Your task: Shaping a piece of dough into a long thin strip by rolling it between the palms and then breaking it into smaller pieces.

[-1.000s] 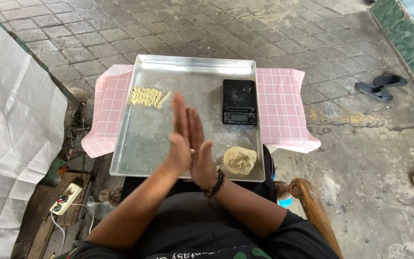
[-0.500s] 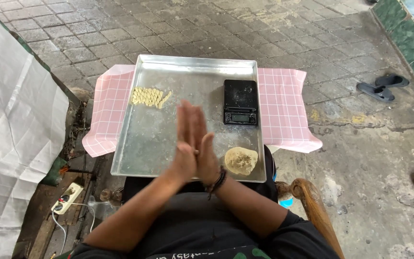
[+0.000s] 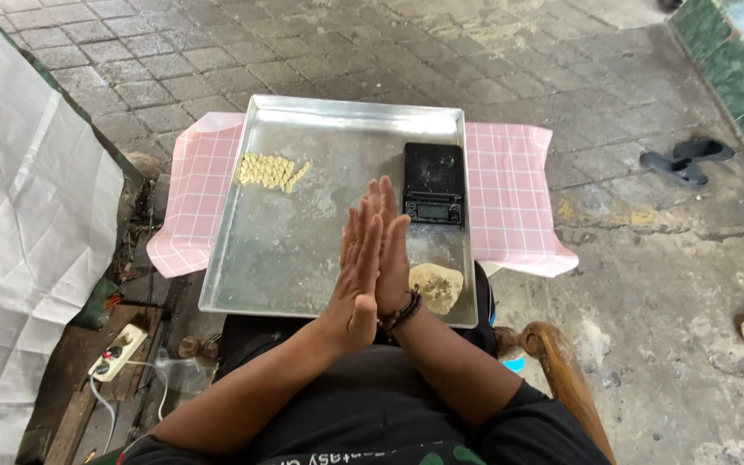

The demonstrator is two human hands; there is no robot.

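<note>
Change: both palms have slid against each other; the left hand [image 3: 356, 274], ahead a second ago, now sits level with the right hand [image 3: 392, 250]
Hands: pressed flat together, fingers straight, above the near part of the metal tray [image 3: 279, 258]; whether a bit of dough is between them cannot be told
Wrist: dark bead bracelet [image 3: 404, 312] on the right
Dough lump [image 3: 437, 287]: on the tray's near right corner, just right of the hands
Scale [image 3: 433, 183]: black, on the tray's right side, beyond the lump
Shaped pieces [image 3: 271, 171]: small pale rows at the tray's far left
Cloth [image 3: 514, 194]: pink checked, under the tray
Risk: the tray's near edge hangs toward the lap, so a knock from a forearm could likely tip it
</note>
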